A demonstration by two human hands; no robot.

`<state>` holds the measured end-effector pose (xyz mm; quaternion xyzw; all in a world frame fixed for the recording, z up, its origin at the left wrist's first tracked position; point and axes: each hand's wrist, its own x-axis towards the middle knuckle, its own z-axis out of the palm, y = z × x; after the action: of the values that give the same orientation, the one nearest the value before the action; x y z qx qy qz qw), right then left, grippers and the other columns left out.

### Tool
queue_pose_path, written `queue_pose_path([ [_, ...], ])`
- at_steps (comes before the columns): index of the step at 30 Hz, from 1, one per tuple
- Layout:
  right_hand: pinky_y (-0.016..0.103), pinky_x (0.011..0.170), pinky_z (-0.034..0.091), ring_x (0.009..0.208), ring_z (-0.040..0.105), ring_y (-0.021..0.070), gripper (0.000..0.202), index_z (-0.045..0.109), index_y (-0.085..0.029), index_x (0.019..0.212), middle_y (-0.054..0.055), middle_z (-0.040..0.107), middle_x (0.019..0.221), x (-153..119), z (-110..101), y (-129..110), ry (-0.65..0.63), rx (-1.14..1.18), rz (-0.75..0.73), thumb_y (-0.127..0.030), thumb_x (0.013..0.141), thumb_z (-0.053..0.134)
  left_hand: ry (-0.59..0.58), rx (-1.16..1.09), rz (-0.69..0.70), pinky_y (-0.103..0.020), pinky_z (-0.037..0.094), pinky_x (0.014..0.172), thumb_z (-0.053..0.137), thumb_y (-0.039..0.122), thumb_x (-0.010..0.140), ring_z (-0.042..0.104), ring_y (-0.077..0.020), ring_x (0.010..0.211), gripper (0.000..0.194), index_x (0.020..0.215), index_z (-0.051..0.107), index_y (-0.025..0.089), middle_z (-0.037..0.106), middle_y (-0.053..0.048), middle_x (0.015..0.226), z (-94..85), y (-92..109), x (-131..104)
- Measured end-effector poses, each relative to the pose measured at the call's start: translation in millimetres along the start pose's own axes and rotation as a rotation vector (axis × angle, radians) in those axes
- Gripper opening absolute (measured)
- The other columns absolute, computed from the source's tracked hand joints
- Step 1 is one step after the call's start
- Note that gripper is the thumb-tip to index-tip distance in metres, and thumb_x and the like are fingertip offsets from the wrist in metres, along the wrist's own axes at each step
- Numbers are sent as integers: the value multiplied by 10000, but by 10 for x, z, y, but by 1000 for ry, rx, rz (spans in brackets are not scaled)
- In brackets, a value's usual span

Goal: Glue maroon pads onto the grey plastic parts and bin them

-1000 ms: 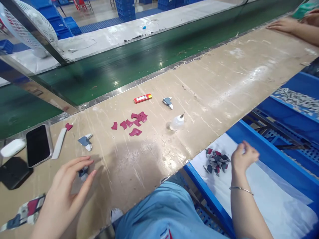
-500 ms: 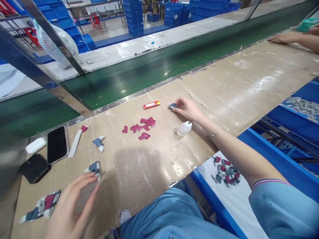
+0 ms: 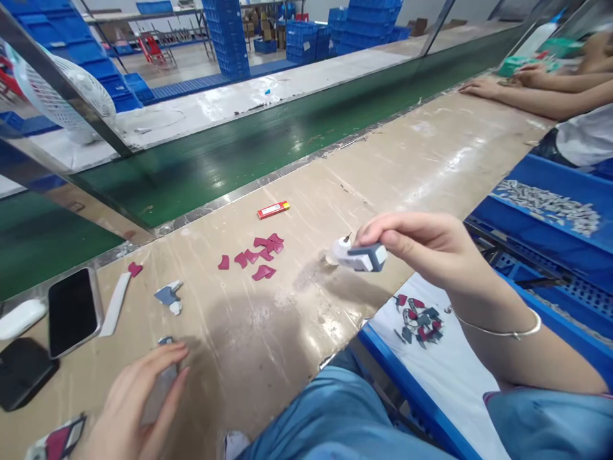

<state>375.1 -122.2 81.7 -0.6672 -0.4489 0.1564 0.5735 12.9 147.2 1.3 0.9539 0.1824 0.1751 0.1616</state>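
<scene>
Raised over the right part of the worktop (image 3: 249, 377), my right hand (image 3: 421, 246) pinches a small grey-and-white plastic part (image 3: 371, 257). Just behind that part stands a white dropper bottle (image 3: 339, 249) with a thin dark tip, partly covered by it. My left hand (image 3: 138, 402) is open near the front left, thumb and fingers apart. Its fingertips are at a grey-blue plastic part (image 3: 165, 341), mostly hidden by them; I cannot tell if they touch. Farther back lies another grey-and-white part (image 3: 169, 296). Several maroon pieces (image 3: 261, 255) lie mid-table.
At left are a phone (image 3: 73, 313), a white strip (image 3: 115, 305), a white case (image 3: 22, 318) and a black case (image 3: 26, 370). A red packet (image 3: 273, 209) lies behind the maroon pieces. A blue bin (image 3: 383, 370) holds mixed parts at right. Another person's hands (image 3: 483, 87) rest far right.
My right hand has lifted the grey-and-white part off the table and brought it nearer, in front of the bottle. My left hand stays about where it was. The view has shifted rightward.
</scene>
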Motion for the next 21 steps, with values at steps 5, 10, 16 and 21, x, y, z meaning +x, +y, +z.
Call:
queue_pose_path([
  [5,296,706,517,759,634,152,391,637,-223,926,25,676,845,7,316,-79,-244,-38,-6,-523,1129,491,-102,61,126,-394,647,976,592,312,1039,792,-287,1142,217,1247,650,298,815,-62,1201,-29,166,69],
  [10,288,748,494,790,605,144,268,538,-234,943,33,670,916,80,423,-65,-453,-81,-160,-308,1159,397,-103,117,166,-386,649,955,588,287,1041,792,-282,1119,235,1272,625,280,807,-78,1186,-105,83,32],
  [16,297,737,489,793,609,153,267,526,-237,956,38,667,916,60,415,-99,-520,-66,-141,-277,1162,360,-105,273,144,-542,639,969,500,436,1072,771,-392,1169,383,1392,602,251,750,-185,1319,-84,-184,257],
  [21,287,751,492,800,612,143,289,542,-231,960,31,663,913,51,425,-76,-501,-27,-140,-309,1171,362,-151,417,3,-656,583,1058,329,555,1099,646,-511,1391,705,1619,403,85,607,-322,1529,60,-344,597],
])
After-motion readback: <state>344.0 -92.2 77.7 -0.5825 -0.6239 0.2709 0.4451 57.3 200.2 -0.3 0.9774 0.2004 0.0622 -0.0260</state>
